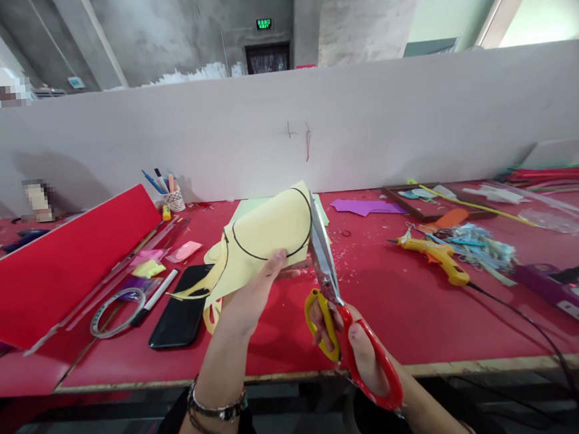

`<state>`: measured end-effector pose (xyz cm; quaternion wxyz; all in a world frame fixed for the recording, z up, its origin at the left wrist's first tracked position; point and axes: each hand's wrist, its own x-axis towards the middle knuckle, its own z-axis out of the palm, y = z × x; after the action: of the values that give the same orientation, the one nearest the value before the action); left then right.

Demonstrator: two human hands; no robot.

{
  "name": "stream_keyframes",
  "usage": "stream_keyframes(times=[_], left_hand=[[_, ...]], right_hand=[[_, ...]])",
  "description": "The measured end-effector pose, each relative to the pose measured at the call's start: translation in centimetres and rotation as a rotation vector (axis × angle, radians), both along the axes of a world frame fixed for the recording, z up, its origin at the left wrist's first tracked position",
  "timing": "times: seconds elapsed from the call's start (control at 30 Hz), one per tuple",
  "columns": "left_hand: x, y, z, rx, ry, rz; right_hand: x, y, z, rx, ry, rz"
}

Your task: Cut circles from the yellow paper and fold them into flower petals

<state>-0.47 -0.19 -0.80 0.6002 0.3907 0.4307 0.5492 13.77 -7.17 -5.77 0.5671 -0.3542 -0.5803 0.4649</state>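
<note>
while in right hand (363,346), scissors (326,267) by paper (271,226)

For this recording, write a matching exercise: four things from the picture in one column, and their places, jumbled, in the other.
Things:
1. red-and-yellow-handled scissors
2. pale yellow paper
3. hot glue gun
4. black smartphone

Places:
A. beside the white marker
B. in the right hand
C. next to the shredded strips
D. in the left hand

Pairs: 1-B, 2-D, 3-C, 4-A
</note>
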Motion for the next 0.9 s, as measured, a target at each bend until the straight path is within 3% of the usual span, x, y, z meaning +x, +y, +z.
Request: stream_keyframes(times=[0.27, 0.67, 0.9], left_hand=[[0.2, -0.1, 0.3, 0.050, 0.037, -0.101], [-0.1, -0.3, 1.1, 0.039, 0.161, -0.330], [-0.7, 0.1, 1.1, 0.011, 0.203, -0.336]], right_hand=[[0.3, 0.5, -1.5, 0.023, 0.007, 0.009], [0.0, 0.3, -0.7, 0.020, 0.063, -0.026], [0.1, 0.0, -0.4, 0.009, 0.052, -0.028]])
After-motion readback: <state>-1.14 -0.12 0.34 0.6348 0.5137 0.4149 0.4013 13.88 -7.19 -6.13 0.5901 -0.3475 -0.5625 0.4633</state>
